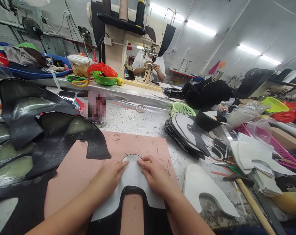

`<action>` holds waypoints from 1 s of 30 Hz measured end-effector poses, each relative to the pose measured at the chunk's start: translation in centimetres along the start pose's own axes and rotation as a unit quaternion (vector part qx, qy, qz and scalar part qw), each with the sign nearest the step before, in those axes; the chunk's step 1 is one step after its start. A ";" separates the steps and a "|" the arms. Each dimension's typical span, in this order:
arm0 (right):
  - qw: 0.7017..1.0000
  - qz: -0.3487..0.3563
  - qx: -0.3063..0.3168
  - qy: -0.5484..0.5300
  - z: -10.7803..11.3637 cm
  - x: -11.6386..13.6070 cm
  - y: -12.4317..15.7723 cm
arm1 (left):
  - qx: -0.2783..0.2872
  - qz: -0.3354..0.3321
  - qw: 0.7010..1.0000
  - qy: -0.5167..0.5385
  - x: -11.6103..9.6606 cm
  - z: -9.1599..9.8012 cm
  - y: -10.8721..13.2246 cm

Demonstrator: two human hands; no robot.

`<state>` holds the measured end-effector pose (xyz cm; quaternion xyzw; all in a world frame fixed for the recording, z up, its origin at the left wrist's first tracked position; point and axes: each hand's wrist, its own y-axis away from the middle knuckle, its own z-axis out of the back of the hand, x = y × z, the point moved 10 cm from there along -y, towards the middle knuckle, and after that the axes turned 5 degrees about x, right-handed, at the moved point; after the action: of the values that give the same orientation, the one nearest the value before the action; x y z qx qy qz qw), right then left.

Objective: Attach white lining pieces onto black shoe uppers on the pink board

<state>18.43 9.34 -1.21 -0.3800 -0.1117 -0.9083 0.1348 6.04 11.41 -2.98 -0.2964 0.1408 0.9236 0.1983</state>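
Observation:
A white U-shaped shoe-upper piece (130, 173) lies over a black shoe-upper piece (156, 220) on a pink work board (160, 147). A dark rim of the black piece shows round the inner curve. At the left of the rounded top, my left hand (111, 174) is closed, thumb and finger pressed on the edge. My right hand (154, 174) is closed on the opposite edge, fingers bent. Their undersides are hidden. Beside my right forearm rests a stack of white U-shaped pieces (194, 182).
Glossy black uppers (74, 130) pile up on the left. On the right are stacked black-and-white pieces (184, 130), a green basket (183, 109) and a wooden-handled tool (254, 205). Scissors (79, 82) lie behind. Beyond stands a sewing machine (116, 42) with a person (160, 62) behind it.

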 end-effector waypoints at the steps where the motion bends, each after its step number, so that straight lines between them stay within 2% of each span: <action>1: 1.000 -0.005 0.004 0.007 -0.1 0.0 0.0 | 0.009 -0.005 1.000 -0.018 -0.4 0.1 -0.1; 5: 0.999 -0.028 0.024 0.039 -0.3 0.2 -0.2 | 0.056 -0.025 0.981 -0.186 -2.6 0.0 -0.7; 7: 0.999 -0.020 0.026 0.031 -0.2 0.4 -0.2 | 0.080 -0.073 0.959 -0.262 -4.4 -0.6 -1.1; 9: 1.000 -0.014 0.008 -0.001 0.2 0.1 0.4 | 0.107 -0.138 0.943 -0.283 -6.0 -1.7 -1.3; 11: 0.998 -0.045 -0.032 -0.041 0.8 -1.2 1.7 | 0.122 -0.176 0.933 -0.289 -6.7 -2.6 -1.3; 15: 0.972 -0.144 -0.120 -0.142 0.7 -4.7 6.4 | 0.117 -0.217 0.912 -0.327 -6.6 -3.4 -1.3; 17: 0.962 -0.160 -0.144 -0.166 0.3 -5.2 8.3 | 0.107 -0.242 0.899 -0.348 -6.7 -3.7 -1.1; 19: 0.963 -0.160 -0.161 -0.146 0.3 -5.0 9.5 | 0.091 -0.260 0.888 -0.367 -7.0 -3.8 -0.9; 25: 0.970 -0.138 -0.194 -0.057 1.5 -3.8 10.0 | 0.032 -0.290 0.884 -0.365 -8.3 -3.9 -0.2; 30: 0.973 -0.118 -0.197 0.025 1.4 -3.1 9.7 | 0.048 -0.267 0.896 -0.352 -8.7 -4.5 0.1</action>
<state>24.59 1.19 -1.50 -0.3608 0.0292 -0.9309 -0.0480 14.71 7.12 -1.28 0.0316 0.0213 0.8719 0.4882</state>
